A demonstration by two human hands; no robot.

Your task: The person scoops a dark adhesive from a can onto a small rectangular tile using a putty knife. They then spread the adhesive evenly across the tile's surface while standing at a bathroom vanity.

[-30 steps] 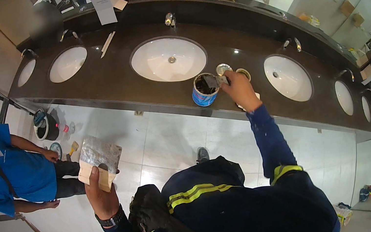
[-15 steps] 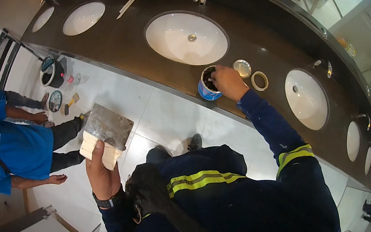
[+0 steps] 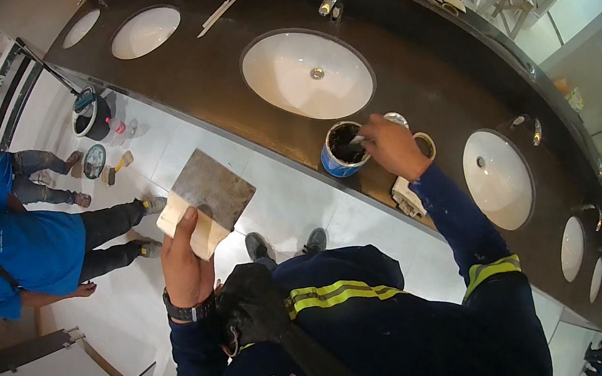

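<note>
My left hand (image 3: 188, 268) is closed around the pale wooden handle of a wide scraper (image 3: 214, 189). Its square grey blade is smeared and points up and away from me. On the dark counter's front edge stands a blue can (image 3: 341, 151), open at the top, with dark paste inside. My right hand (image 3: 394, 147) is at the can's right rim, fingers pinched on a small pale tool (image 3: 358, 139) that reaches over the opening. My fingers hide most of this tool, so its kind does not show. Behind the hand, a round lid (image 3: 396, 120) is partly covered.
A tape roll (image 3: 426, 145) and a crumpled rag (image 3: 407, 197) lie beside my right forearm. White sinks (image 3: 309, 74) line the counter (image 3: 219, 89). On the left stand two people in blue shirts (image 3: 23, 253), near a black bucket (image 3: 91, 118) and a brush (image 3: 121, 164) on the floor.
My right hand has come up out of the can and shifted to its right rim, showing the small tool. The scraper in my left hand has moved right.
</note>
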